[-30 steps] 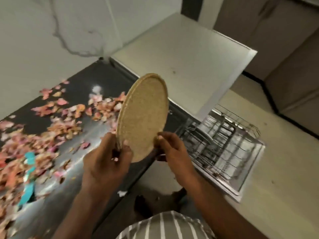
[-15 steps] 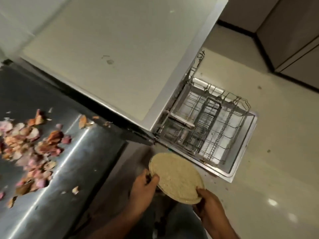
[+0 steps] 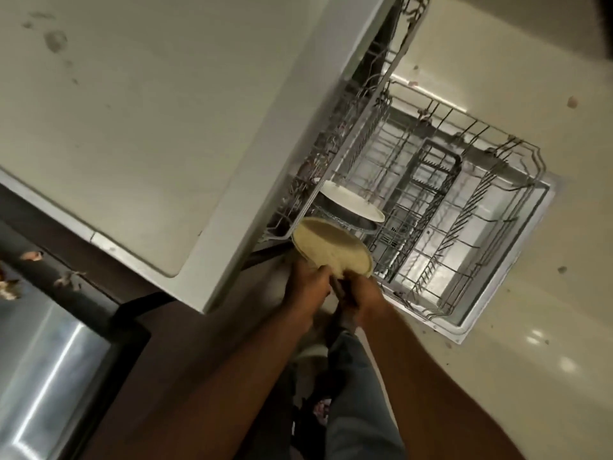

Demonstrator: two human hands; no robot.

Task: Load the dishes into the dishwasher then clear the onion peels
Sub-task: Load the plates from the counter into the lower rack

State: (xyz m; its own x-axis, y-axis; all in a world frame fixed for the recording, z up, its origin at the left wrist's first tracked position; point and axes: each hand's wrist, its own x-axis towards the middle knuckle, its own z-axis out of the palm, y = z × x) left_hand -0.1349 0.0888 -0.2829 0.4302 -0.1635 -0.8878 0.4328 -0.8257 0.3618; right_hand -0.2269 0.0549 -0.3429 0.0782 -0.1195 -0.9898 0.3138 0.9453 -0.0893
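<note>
Kitchen floor (image 3: 497,61): pale, glossy, cream-coloured, with a few small dark specks and bright light reflections. Off-white dishwasher top (image 3: 149,127), flat and matte with faint smudges, fills the upper left of the view. Dark steel counter (image 3: 49,360) at lower left, brushed and reflective; a few dry onion peels (image 3: 31,255) lie near its far edge.

Lower rack (image 3: 464,227): grey wire grid, rectangular, pulled out over the open door. Cutlery basket (image 3: 428,180), dark slotted plastic, stands in the middle of the rack. An upper wire rack (image 3: 348,137) projects just under the dishwasher top.

At the near-left corner of the lower rack, a white round plate (image 3: 351,202) stands tilted, with a round grey metal dish (image 3: 345,220) just behind and under it.

Tan plate (image 3: 331,250): round, shallow, speckled matte surface, raised rim. It is tilted, at the near-left corner of the lower rack, just in front of the grey dish; contact with the rack cannot be determined.

Left hand (image 3: 306,287) grips the plate's near edge from the left, fingers curled round the rim. Right hand (image 3: 363,293) grips the same near edge from the right. The hands are close together, the plate extending away from both toward the rack.
</note>
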